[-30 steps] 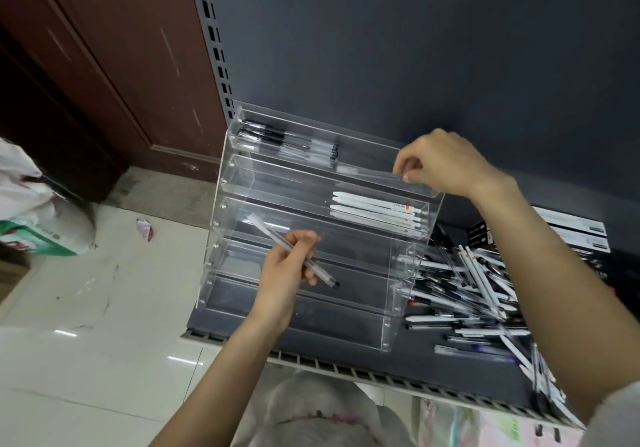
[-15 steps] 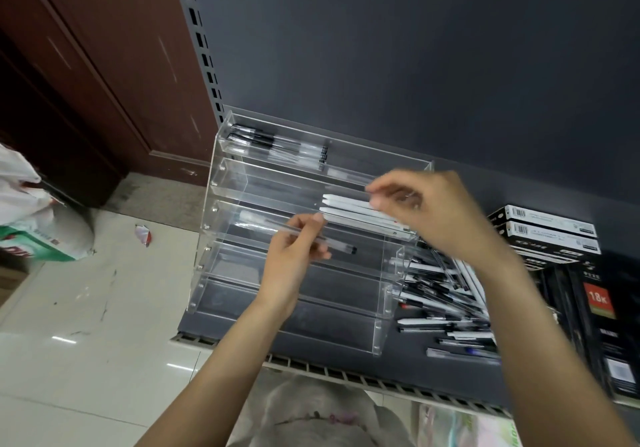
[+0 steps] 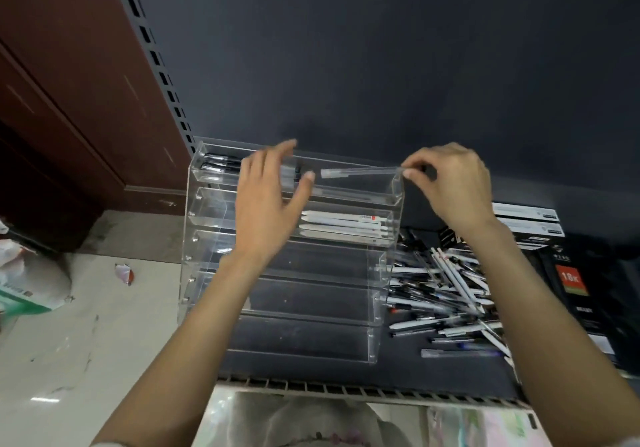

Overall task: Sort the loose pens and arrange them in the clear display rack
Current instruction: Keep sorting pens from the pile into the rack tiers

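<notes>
The right hand (image 3: 453,183) pinches one end of a clear pen (image 3: 360,172) over the top tier of the clear display rack (image 3: 398,197); the left hand (image 3: 266,204) hovers open and empty. Best lower it level, parallel to the black pens (image 3: 220,164) already there.

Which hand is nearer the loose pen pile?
Right. The right hand is above the pile, beside the rack's top right corner; the left hand is across the rack.

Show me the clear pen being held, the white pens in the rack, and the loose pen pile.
clear capped pen (image 3: 360,171), head view, mid barrel
white pens (image 3: 341,224), head view, middle barrels
loose pen pile (image 3: 446,294), head view, centre
</notes>
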{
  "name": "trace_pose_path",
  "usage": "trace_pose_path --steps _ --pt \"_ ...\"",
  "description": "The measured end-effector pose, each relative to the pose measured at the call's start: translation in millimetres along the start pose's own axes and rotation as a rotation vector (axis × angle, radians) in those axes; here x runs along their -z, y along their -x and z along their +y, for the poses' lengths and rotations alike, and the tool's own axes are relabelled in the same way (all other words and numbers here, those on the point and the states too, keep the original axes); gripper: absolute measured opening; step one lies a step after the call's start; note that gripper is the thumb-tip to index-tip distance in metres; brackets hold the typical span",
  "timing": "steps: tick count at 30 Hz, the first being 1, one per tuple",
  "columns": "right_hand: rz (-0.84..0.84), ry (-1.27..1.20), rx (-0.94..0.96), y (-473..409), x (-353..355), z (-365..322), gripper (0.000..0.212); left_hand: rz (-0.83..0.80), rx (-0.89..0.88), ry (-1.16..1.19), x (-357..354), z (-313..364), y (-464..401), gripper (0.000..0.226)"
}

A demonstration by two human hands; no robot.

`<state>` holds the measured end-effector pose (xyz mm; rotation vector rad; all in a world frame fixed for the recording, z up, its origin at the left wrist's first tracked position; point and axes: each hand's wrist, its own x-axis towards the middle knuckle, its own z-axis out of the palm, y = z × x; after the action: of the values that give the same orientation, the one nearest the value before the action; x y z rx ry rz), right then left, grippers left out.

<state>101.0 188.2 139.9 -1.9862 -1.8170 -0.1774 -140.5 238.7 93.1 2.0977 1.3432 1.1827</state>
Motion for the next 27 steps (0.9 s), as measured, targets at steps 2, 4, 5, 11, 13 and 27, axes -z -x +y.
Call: trace_pose_path --steps 2,4,5,11,13,27 --pt "-0.039 0.011 0.001 -5 -10 0 0.005 -0.087 -0.200 -0.181 -7 -10 -9 0.045" --pt "-0.094 0.021 -0.030 -9 -20 0 0.006 -0.184 -0.277 -0.272 -15 -16 -15 0.044" --pt "-0.116 0.029 -0.039 -10 -23 -1 0.006 -0.225 -0.294 -0.308 -19 -18 -16 0.043" --pt "-0.252 0.082 -0.010 -16 -25 -11 0.009 -0.316 -0.277 -0.428 -26 -26 -21 0.029" --pt "-0.324 0.098 -0.001 -19 -27 -15 0.009 -0.294 -0.284 -0.423 -25 -27 -22 0.023" --pt "-0.256 -0.008 -0.129 -7 -24 -18 0.015 -0.319 -0.360 -0.472 -27 -32 -21 0.024"
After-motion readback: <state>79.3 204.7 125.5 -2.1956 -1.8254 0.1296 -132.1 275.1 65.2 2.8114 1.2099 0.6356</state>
